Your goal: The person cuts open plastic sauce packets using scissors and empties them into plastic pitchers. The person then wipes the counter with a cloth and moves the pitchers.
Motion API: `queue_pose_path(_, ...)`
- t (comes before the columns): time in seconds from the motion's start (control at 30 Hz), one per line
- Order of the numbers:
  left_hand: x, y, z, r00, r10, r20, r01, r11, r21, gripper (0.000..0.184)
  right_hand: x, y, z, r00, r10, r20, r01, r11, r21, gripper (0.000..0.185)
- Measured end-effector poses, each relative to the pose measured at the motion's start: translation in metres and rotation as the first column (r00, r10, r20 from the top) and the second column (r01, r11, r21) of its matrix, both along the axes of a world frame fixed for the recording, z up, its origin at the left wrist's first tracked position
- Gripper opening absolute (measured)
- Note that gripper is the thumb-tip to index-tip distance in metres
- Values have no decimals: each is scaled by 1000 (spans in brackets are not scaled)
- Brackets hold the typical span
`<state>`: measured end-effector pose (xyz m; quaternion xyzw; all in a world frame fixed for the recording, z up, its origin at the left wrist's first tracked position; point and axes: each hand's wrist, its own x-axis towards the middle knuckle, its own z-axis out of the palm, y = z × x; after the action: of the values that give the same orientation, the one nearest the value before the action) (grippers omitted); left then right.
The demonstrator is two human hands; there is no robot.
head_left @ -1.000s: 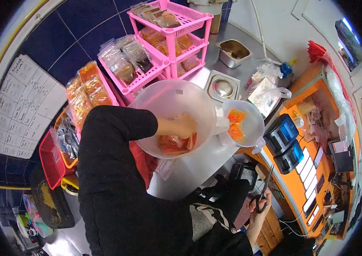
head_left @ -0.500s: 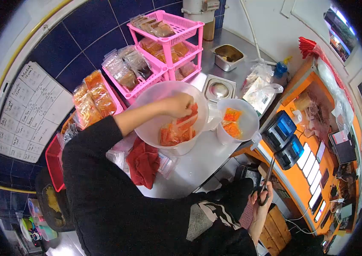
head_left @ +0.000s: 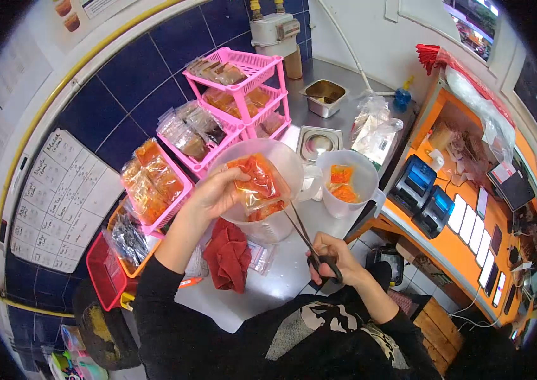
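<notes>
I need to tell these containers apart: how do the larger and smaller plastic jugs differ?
The larger jug looks wider than the smaller jug. The left hand holds an orange packet over the larger jug, hiding part of its mouth; the smaller jug's mouth is unobstructed. Both are translucent, with orange contents.

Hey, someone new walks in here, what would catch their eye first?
Probably the bright orange packet held in the left hand over the large pitcher, with the scissors in the right hand pointing toward it. Then likely the pink tiered rack by the blue tiles, and the dark red cloth on the counter beside the pitcher.
</notes>
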<state>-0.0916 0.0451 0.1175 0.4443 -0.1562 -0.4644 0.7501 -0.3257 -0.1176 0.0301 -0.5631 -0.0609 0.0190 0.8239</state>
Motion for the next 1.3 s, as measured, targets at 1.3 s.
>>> queue_pose_path(1.3, -4, -6, 16, 679, -104, 727, 32, 993, 112, 35, 52, -22, 28, 996, -84, 24, 84, 996, 10, 31)
